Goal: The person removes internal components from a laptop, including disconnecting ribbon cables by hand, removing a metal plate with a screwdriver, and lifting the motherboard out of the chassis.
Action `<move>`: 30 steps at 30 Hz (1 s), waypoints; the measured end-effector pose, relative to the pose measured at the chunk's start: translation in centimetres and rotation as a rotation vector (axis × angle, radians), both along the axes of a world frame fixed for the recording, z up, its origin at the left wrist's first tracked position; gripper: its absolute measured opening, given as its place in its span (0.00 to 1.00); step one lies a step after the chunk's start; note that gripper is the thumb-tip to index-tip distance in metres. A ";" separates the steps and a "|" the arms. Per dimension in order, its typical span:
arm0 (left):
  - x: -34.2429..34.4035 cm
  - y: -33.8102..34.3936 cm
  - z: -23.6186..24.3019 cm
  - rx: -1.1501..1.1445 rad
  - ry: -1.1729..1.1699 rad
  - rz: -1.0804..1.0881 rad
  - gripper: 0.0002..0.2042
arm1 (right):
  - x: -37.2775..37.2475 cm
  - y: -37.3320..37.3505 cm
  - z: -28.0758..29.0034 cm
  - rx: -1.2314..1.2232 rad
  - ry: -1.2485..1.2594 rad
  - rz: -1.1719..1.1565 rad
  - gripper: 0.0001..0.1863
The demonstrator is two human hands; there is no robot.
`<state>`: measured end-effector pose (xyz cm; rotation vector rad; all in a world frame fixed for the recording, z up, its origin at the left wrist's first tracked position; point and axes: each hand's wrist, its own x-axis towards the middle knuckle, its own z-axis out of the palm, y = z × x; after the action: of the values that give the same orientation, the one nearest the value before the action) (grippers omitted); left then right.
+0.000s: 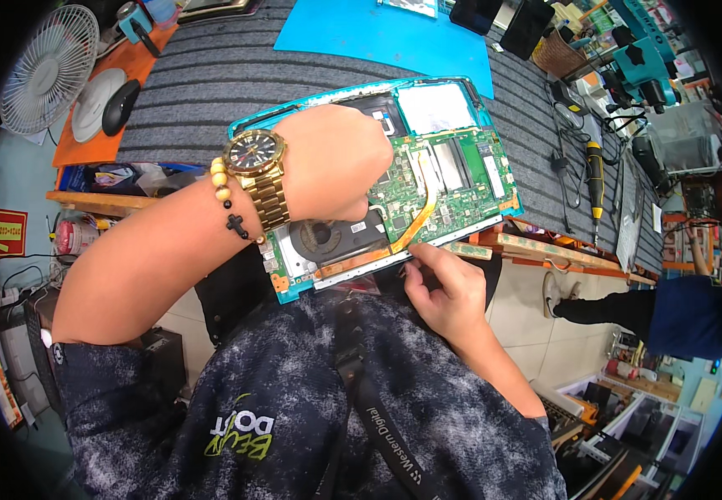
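An opened laptop base [491, 171] with a teal rim lies tilted at the bench's front edge, showing a green circuit board, a copper heat pipe [422, 208] and a black fan [332, 242]. My left hand [332, 162], with a gold watch and bead bracelet, is over its left middle, fingers curled down; what they hold is hidden. My right hand [440, 292] grips the lower edge of the base near the heat pipe, index finger at the rim, other fingers curled.
Grey ribbed bench mat [194, 83], blue mat [377, 42], fan [48, 71], black mouse [119, 108] on the left. Yellow-black screwdriver [596, 183], cables and teal microscope [636, 71] on the right. Another person's leg [607, 308] shows at right. Wooden drawer edge [527, 246] below the mat.
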<state>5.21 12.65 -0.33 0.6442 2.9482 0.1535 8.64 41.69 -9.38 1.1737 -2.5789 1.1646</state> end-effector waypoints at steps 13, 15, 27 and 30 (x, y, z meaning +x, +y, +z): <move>0.1 -0.3 -0.1 0.047 0.073 -0.020 0.17 | 0.6 -0.6 1.2 0.021 -0.036 -0.032 0.17; 0.2 -0.2 -0.2 0.056 0.105 -0.025 0.17 | 0.5 -0.6 1.9 0.062 -0.073 -0.046 0.16; 0.7 0.1 -0.2 0.024 0.051 0.082 0.17 | -1.6 -1.5 3.9 0.145 0.070 0.069 0.12; 2.3 -0.5 -0.1 0.128 0.067 0.144 0.19 | -1.7 -1.4 3.7 0.140 0.041 0.062 0.12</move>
<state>7.49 12.17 -0.48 0.4592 3.0686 0.3429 6.96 40.30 -5.64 1.2997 -2.6486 0.9734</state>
